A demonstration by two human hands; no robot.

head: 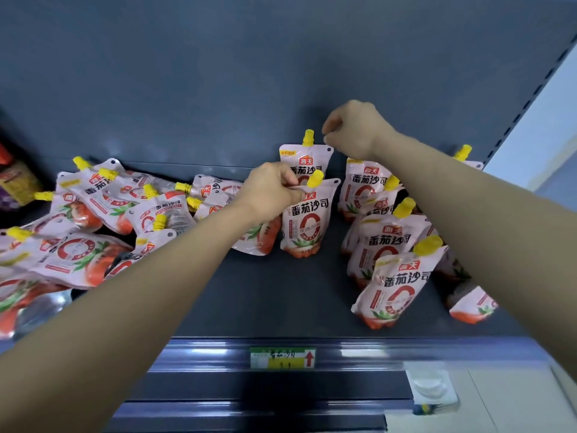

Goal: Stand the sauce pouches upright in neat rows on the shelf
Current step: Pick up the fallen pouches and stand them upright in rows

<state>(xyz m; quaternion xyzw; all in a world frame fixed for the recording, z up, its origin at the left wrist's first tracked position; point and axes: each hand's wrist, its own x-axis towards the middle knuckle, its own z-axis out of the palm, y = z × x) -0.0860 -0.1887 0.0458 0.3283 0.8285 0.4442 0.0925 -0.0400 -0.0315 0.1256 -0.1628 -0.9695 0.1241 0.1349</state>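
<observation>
The left grip, at centre frame, is clamping the upper left corner of the front pouch, with fingers curling over its top edge just beside the yellow cap. This front pouch is standing upright on the shelf in the middle of the frame. It is overlapping the rear pouch, which is standing upright directly behind it, near the back panel.

The right grip, above and right of centre, is hanging with fingers curled just beside the upper right corner of the rear pouch. It cannot be told whether it is pinching that corner or holding nothing.

In the right part of the frame, a row of pouches is standing one behind another, leaning slightly and partly hidden by the right forearm. Across the left half, a heap of pouches is lying flat and overlapping, with one of them reaching under the left wrist to the front pouch's side. A dark bottle is showing at the far left edge. A price label is sitting on the shelf's front rail at lower centre
</observation>
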